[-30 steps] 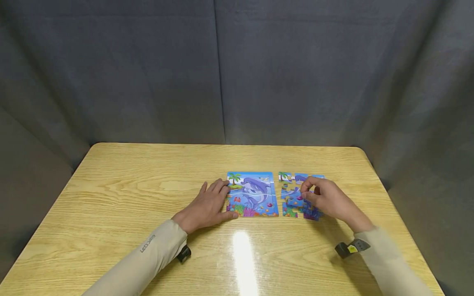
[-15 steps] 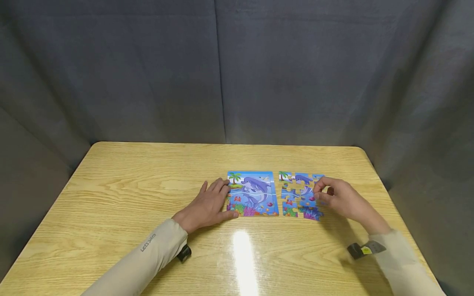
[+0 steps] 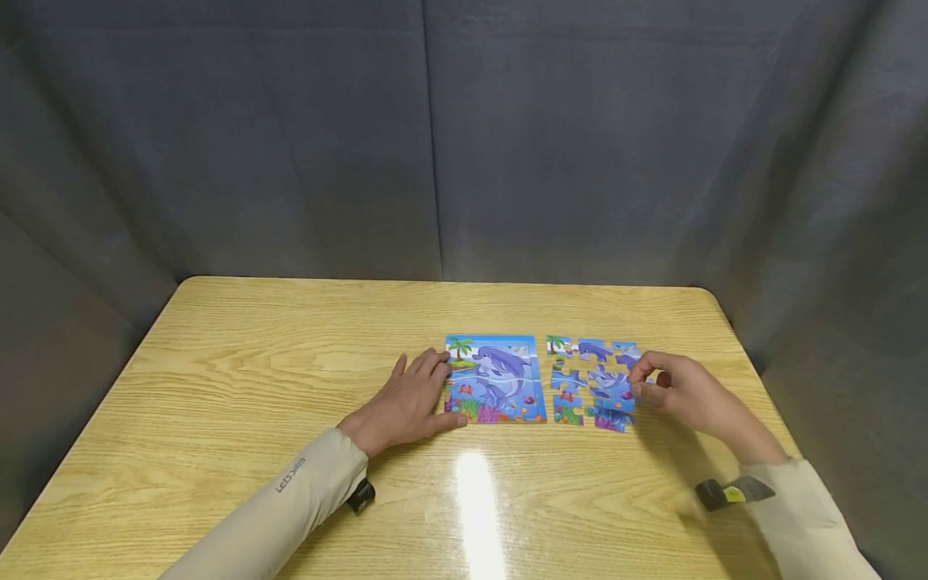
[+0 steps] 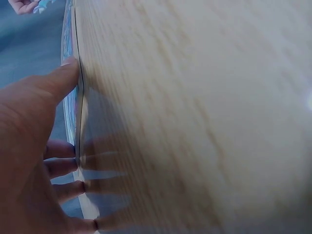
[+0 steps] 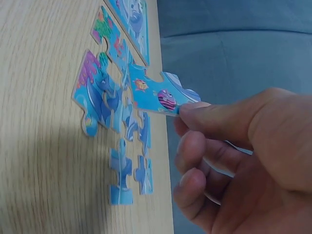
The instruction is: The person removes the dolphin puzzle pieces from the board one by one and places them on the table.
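In the head view my left hand (image 3: 406, 404) lies with fairly straight fingers on the table, its fingertips and thumb touching the left edge of a square dolphin picture board (image 3: 489, 383). My right hand (image 3: 685, 395) pinches a jigsaw piece (image 5: 151, 95) between thumb and index finger. That piece is blue with a striped purple fish and a small orange fish, and it is raised above the table. Under and beside it lie several jigsaw pieces (image 5: 100, 90), among them a palm tree piece (image 3: 557, 345). The held piece hides part of these in the head view.
Everything sits on a pale wooden table (image 3: 290, 346), with a bright light reflection near its front. A grey curtain (image 3: 326, 161) hangs behind and along the sides. The loose pieces form rough rows right of the board, a narrow gap away.
My right hand has moved to the right, carrying the fish piece over the loose pieces. More of the upper pieces now shows. My left hand has stayed by the board.
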Motion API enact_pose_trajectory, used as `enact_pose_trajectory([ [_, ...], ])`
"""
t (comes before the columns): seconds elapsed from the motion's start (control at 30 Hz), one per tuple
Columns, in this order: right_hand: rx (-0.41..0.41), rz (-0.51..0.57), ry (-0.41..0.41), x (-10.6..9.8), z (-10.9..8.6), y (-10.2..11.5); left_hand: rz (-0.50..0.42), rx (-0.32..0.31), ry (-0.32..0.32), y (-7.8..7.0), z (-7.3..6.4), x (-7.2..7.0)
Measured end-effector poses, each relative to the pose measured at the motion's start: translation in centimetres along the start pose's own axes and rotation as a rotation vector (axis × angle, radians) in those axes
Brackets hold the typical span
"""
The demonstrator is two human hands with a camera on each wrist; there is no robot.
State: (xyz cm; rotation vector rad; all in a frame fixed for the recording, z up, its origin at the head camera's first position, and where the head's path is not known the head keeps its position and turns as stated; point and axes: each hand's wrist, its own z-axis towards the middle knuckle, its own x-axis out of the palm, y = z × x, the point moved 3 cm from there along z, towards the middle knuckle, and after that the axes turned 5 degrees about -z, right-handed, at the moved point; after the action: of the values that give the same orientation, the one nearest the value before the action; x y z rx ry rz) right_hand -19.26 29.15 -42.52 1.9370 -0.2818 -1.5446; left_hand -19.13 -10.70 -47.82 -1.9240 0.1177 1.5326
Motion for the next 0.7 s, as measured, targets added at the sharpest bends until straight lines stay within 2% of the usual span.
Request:
enact_pose_trajectory([
  [0.47,0.016,0.021,0.056,-0.9,-1.5,-2.3,-0.013,-0.001,-0.004,0.0,-0.1,0.1],
  [0.7,-0.005,-0.001,0.09,-1.0,-2.0,-3.5,-0.019,0.001,-0.005,0.1,-0.1,0.1],
])
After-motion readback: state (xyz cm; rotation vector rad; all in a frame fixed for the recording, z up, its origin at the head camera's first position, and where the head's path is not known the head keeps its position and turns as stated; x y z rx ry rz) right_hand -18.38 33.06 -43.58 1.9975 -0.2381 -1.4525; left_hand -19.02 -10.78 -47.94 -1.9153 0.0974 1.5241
